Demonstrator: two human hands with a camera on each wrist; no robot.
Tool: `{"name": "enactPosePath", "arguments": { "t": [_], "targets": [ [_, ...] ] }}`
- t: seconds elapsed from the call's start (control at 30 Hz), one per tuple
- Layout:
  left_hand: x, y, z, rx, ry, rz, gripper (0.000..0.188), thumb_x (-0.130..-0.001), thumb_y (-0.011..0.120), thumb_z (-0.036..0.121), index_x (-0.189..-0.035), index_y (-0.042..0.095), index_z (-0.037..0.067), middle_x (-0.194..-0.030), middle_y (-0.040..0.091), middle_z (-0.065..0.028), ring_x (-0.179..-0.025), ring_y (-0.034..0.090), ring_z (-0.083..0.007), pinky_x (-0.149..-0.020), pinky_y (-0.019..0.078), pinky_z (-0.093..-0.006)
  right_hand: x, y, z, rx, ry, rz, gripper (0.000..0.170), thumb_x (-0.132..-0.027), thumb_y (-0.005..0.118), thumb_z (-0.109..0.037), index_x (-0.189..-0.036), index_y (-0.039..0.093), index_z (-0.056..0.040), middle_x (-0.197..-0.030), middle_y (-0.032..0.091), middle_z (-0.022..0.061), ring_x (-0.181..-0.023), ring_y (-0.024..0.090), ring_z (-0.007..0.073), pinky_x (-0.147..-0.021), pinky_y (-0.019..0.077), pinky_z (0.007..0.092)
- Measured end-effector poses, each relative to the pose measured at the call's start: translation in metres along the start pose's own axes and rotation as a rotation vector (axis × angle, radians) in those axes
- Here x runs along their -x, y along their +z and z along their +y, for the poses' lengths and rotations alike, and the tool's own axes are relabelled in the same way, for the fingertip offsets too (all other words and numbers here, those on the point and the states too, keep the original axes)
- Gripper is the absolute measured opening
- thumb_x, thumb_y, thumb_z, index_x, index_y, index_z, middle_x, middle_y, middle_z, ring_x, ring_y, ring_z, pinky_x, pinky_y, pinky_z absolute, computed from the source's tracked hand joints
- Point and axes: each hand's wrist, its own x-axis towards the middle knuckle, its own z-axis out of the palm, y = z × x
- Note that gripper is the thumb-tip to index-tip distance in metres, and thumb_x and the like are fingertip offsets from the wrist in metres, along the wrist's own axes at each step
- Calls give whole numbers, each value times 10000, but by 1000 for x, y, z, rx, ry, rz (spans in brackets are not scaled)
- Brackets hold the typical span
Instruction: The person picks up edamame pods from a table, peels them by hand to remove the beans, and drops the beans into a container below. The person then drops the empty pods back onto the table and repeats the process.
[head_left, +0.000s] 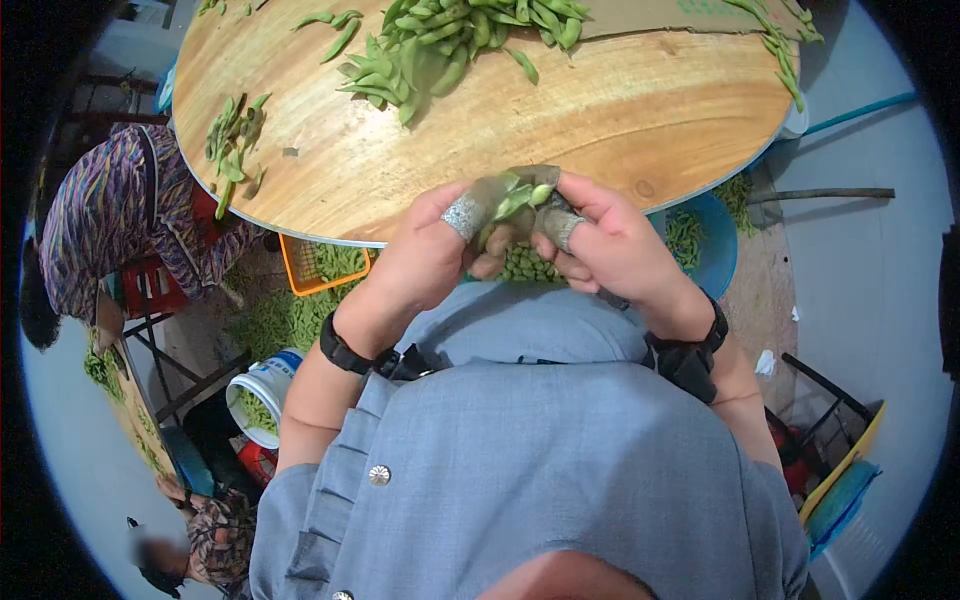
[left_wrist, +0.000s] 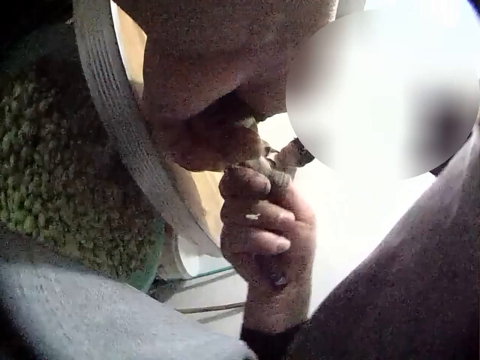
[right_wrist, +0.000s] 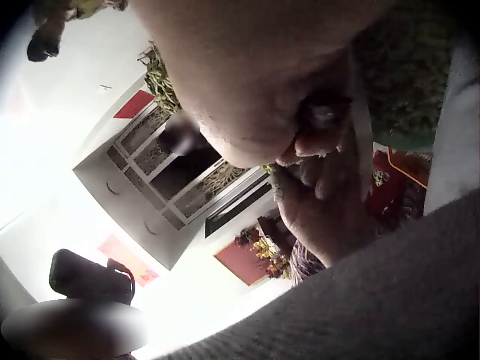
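Left hand (head_left: pixel 430 245) and right hand (head_left: pixel 630 240) meet just in front of the table's near edge, thumbs and fingers curled inward, both pinching one green edamame pod (head_left: pixel 518 200) between them. Its pale, smooth skin catches the light above the darkened fingertips. Rough, silvery-grey wraps (head_left: pixel 462 216) band the thumbs, and a black strap (head_left: pixel 345 345) circles the left wrist. Directly below the fingers, plump shelled beans (head_left: pixel 528 265) show as a bed of small, rounded green shapes; the left wrist view shows them heaped, grainy and dense, inside a green rim (left_wrist: pixel 156 259).

Beyond the hands spreads a round wooden tabletop (head_left: pixel 600 130), glossy, with wavy tan grain, a dark knot and a thin metallic edge. A loose mound of slim, bumpy pods (head_left: pixel 440 40) lies towards its far side, beside a flat brown cardboard sheet (head_left: pixel 660 15). Near the left edge sits a smaller cluster of limp, partly blackened pods (head_left: pixel 235 140).

At floor level are an orange plastic crate (head_left: pixel 297 270) with latticed sides, a white plastic bucket (head_left: pixel 290 362) and a round blue basin (head_left: pixel 722 235), all holding green pods.
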Motion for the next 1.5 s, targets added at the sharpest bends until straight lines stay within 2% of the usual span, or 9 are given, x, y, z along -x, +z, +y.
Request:
{"name": "enactPosePath", "arguments": {
  "t": [0.1,0.27,0.43,0.57,0.63,0.7,0.93,1.3,1.5],
  "targets": [
    [2,-6,-2,297,-57,-198,215,-961,447,136,-1094,583,36,-785,557,-14,-652,490,-94,-585,411,-234,3,-15,-2,50,8,-43,371,-863,410,-25,-1214,518,-79,-786,565,2,-496,442,48,-418,366,203],
    [6,5,5,-858,397,75,320,-864,449,1,-1172,535,-12,-896,609,-134,-774,596,-253,-730,485,-352,-16,-21,25,587,-521,111,288,-847,519,-59,-1130,572,-60,-802,607,36,-582,562,161,-522,471,307],
    [0,0,0,-1070,577,141,345,-856,441,2,-1190,517,-34,-1003,612,-217,-935,612,-339,-835,473,-381,1,-13,7,1545,-610,265,276,-756,653,-93,-1023,607,-39,-755,593,104,-637,579,222,-592,481,292],
    [-5,10,-4,-968,651,157,359,-858,463,18,-1211,504,-35,-1003,608,-228,-902,615,-362,-836,476,-382,-10,-18,8,1226,-711,349,236,-812,652,-127,-1025,604,-38,-733,595,54,-570,538,157,-520,441,265],
    [-11,15,-13,-834,636,154,360,-877,460,27,-1233,489,-25,-1002,618,-205,-856,623,-331,-791,488,-362,-16,-10,5,470,-122,235,250,-860,640,-189,-1059,616,-40,-716,620,27,-568,545,135,-518,448,306],
    [-12,15,-11,-705,619,153,362,-897,456,37,-1255,475,-15,-1001,628,-182,-809,632,-301,-745,501,-341,-18,-8,5,277,-118,173,234,-885,620,-195,-1062,616,-41,-719,610,3,-556,497,81,-487,409,263],
    [-1,1,4,137,50,-77,353,-967,493,213,-1257,472,13,-1001,619,-102,-737,603,-149,-618,494,-252,-17,-9,2,-133,-63,3,193,-910,589,-161,-1047,601,-26,-719,595,-13,-497,417,18,-431,330,183],
    [17,4,8,-875,266,85,226,-908,476,67,-1099,579,4,-779,609,-24,-656,549,-84,-599,461,-240,-20,-9,4,640,-135,167,253,-755,629,-89,-991,610,0,-719,592,18,-608,532,81,-539,429,242],
    [20,-7,7,-577,276,268,226,-909,485,59,-1106,574,-5,-734,583,-4,-615,515,-72,-562,429,-219,-10,-11,1,1043,-289,318,279,-734,621,-88,-1002,609,-12,-781,609,115,-724,606,190,-673,480,313]
  ]
}}
